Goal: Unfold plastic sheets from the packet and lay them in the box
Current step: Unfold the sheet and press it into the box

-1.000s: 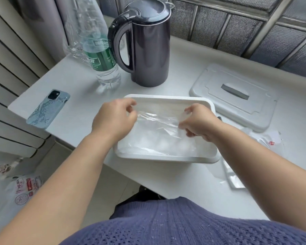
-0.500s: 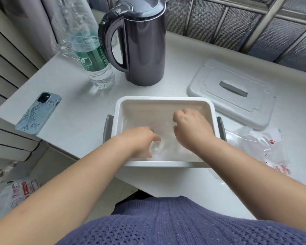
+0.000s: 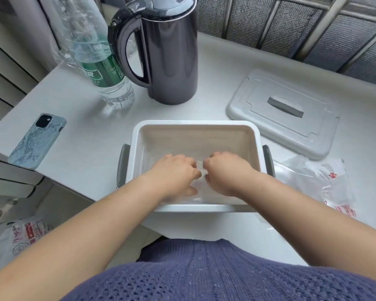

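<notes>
On a pale table (image 3: 85,118), from the left: a phone (image 3: 38,140) in a patterned blue-grey case lies face down, then a clear water bottle (image 3: 100,68) with a green label, then a tall dark kettle (image 3: 172,51).

In front of the kettle stands a white rectangular box (image 3: 195,127) with grey side handles. On its floor lies a plastic sheet (image 3: 201,193), clear, thin and glossy, with faint creases. It is hard to see against the white.

Both hands are down inside the box, on the sheet. The left hand (image 3: 174,172) is knuckles up with bent fingers. The right hand (image 3: 226,172) is just beside it, bent the same way. A strip of sheet shows between them. I cannot tell whether the fingers pinch the sheet or only press on it.

Right of the box, its grey lid (image 3: 282,114) lies flat. Nearer, the clear packet (image 3: 313,177) with red print lies crumpled.
</notes>
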